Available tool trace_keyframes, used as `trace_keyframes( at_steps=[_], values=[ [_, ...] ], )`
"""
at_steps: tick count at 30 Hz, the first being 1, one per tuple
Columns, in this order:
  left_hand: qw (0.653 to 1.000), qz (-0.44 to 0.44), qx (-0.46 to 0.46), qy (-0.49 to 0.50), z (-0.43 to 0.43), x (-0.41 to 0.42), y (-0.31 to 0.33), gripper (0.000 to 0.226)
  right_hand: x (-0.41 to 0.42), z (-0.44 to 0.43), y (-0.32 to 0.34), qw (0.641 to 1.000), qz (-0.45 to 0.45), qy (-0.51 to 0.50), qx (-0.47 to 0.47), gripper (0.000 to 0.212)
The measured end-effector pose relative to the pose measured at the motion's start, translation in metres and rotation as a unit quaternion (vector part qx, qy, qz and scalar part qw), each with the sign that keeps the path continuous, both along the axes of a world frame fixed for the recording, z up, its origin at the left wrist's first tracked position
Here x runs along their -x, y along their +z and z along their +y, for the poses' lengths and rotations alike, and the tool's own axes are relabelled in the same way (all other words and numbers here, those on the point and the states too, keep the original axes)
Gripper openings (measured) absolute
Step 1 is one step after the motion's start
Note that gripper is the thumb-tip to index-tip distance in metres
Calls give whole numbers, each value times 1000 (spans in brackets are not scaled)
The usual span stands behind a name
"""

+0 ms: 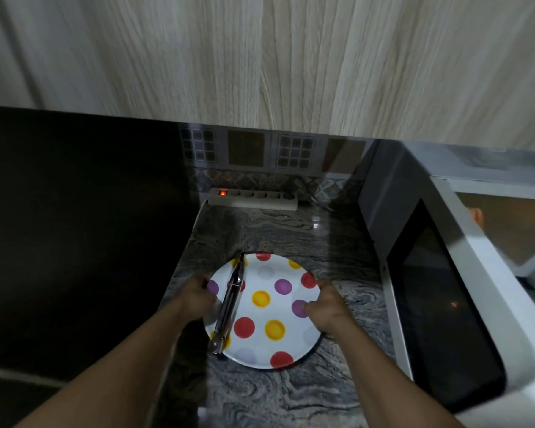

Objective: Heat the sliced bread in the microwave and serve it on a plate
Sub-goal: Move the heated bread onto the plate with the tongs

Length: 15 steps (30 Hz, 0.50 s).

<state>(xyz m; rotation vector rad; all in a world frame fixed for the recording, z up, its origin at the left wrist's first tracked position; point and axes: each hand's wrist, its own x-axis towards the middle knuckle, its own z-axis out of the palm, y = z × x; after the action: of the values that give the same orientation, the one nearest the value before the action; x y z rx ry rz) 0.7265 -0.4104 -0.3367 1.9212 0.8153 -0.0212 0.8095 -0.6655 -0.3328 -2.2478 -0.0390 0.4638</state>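
A round plate (278, 310), glossy white with red, yellow, purple and pale grey dots, sits low in the middle of the view over a grey counter (260, 230) of swirled, polished stone. Whether it rests on the stone or is just lifted cannot be told.

The left hand (198, 299) grips the plate's rim at 9 o'clock and the right hand (328, 307) grips it at 3 o'clock. Each has its thumb on the top face and its fingers curled round the edge. Both hands are blurred.

Shiny metal tongs (230, 301), long and narrow, lie across the plate's left side from 11 to 7 o'clock, with one end overhanging the rim.

At 3 o'clock from the plate stands a white microwave (482, 273) with a dark glass door (430, 298). Its far side is cut off by the frame. A small orange-brown shape in the lit cavity may be the bread, but it is too blurred to say.

At 12 o'clock a white power strip (254, 199) with a glowing red switch lies against patterned tiles (294, 151). Pale wood-grain cabinet (291, 57) fills the top, and the left is dark.
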Motion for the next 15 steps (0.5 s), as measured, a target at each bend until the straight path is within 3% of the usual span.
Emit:
trace_keyframes(
  at_steps=[7,15],
  values=[
    [997,-30,68,-15,-1,21,30,45,13,-8,12,994,19,18,-102,47],
    [993,-48,104,7,-23,62,86,56,37,-25,54,987,20,45,-153,41]
  ],
)
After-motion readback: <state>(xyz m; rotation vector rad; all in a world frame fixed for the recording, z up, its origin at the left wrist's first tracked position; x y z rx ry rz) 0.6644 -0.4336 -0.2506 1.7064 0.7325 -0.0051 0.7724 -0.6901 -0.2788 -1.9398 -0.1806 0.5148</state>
